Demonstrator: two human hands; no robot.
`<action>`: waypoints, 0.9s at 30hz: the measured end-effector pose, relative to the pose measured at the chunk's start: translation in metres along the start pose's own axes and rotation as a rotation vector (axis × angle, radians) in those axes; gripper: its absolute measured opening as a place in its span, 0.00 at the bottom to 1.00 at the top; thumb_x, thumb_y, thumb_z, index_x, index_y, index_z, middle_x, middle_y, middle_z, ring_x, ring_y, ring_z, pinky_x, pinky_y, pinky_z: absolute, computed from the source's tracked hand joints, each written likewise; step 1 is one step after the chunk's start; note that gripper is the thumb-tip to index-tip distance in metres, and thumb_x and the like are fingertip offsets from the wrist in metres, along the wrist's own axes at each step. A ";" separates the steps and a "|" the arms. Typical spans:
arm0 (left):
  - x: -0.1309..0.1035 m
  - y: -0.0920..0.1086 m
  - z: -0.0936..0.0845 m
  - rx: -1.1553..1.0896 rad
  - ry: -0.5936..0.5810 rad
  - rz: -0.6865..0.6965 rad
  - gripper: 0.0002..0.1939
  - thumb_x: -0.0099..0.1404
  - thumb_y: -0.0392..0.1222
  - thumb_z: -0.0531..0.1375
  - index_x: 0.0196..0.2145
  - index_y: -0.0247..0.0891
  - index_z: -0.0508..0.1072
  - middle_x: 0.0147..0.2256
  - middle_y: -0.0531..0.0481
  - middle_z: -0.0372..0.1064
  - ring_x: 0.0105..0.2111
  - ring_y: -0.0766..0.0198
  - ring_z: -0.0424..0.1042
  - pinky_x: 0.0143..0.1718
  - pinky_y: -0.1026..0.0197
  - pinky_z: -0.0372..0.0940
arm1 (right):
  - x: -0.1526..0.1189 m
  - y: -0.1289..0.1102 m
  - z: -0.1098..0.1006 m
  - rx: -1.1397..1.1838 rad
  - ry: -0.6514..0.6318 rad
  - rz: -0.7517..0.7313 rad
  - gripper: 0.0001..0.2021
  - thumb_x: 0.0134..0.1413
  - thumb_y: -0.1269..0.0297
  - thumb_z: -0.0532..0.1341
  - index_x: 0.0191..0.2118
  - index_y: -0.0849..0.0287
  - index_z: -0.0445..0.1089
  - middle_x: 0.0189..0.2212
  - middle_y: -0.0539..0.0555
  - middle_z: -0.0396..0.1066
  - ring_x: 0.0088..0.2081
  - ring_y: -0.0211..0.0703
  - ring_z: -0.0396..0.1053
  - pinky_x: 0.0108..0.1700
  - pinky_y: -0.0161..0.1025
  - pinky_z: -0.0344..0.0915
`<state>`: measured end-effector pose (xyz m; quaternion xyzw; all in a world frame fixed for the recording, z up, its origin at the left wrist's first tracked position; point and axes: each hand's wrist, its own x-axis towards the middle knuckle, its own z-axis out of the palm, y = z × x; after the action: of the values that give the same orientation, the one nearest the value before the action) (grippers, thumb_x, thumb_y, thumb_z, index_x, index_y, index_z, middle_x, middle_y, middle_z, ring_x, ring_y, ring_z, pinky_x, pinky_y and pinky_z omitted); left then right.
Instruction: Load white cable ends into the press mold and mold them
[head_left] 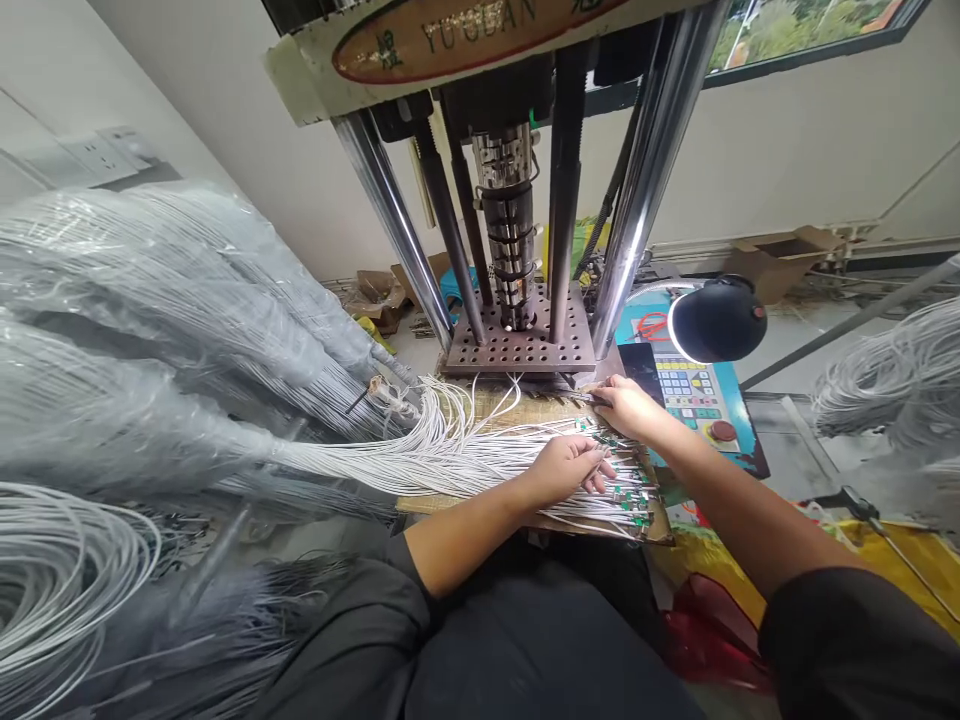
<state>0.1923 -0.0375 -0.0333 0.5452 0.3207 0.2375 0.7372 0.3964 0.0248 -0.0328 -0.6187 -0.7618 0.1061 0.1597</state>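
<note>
White cables [450,460] lie in a thick bundle across the board, their ends fitted with small green-and-metal connectors [630,497]. Over those ends is my left hand [564,468], its thumb and fingertips pinched together; whatever is between them is too small to make out. My right hand [628,406] is closed around slim metal tweezers [577,393] that point left, just below the press's perforated plate [517,352]. A couple of cables loop up to the front edge of that plate, where their tips are hidden.
The press's chrome columns [645,200] rise on both sides. A black lamp [724,320] hangs over the control panel [694,390] at right. Plastic-wrapped cable bundles [150,300] crowd the left, with coiled cable [67,580] below. Cardboard boxes [784,260] stand behind.
</note>
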 end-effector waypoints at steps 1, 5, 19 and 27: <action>0.002 -0.001 -0.002 -0.003 0.028 0.017 0.20 0.66 0.54 0.63 0.32 0.32 0.73 0.26 0.48 0.73 0.20 0.72 0.66 0.22 0.68 0.58 | 0.007 0.002 -0.001 0.017 -0.026 -0.030 0.14 0.51 0.71 0.62 0.42 0.61 0.81 0.37 0.62 0.75 0.41 0.52 0.73 0.49 0.45 0.69; 0.008 -0.001 -0.008 0.008 0.137 0.044 0.18 0.63 0.52 0.65 0.28 0.33 0.72 0.25 0.51 0.71 0.19 0.74 0.61 0.21 0.68 0.55 | 0.015 0.007 -0.017 0.060 -0.090 -0.098 0.11 0.49 0.71 0.62 0.37 0.58 0.80 0.34 0.56 0.78 0.37 0.47 0.74 0.44 0.39 0.68; -0.020 -0.002 0.003 0.553 0.176 0.262 0.17 0.66 0.48 0.62 0.24 0.36 0.76 0.25 0.50 0.70 0.29 0.64 0.66 0.35 0.62 0.59 | -0.160 -0.020 -0.005 0.779 0.182 0.501 0.21 0.58 0.49 0.63 0.54 0.51 0.78 0.52 0.51 0.78 0.56 0.58 0.73 0.60 0.53 0.68; -0.018 -0.009 0.004 0.490 0.223 0.176 0.12 0.63 0.47 0.66 0.31 0.35 0.77 0.28 0.51 0.71 0.29 0.65 0.66 0.34 0.62 0.60 | -0.164 -0.036 0.014 0.976 0.278 0.495 0.20 0.61 0.49 0.63 0.54 0.51 0.78 0.52 0.51 0.77 0.56 0.57 0.73 0.61 0.52 0.69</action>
<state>0.1826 -0.0551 -0.0371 0.7033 0.3990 0.2746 0.5203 0.3884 -0.1422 -0.0510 -0.6416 -0.4285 0.3977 0.4965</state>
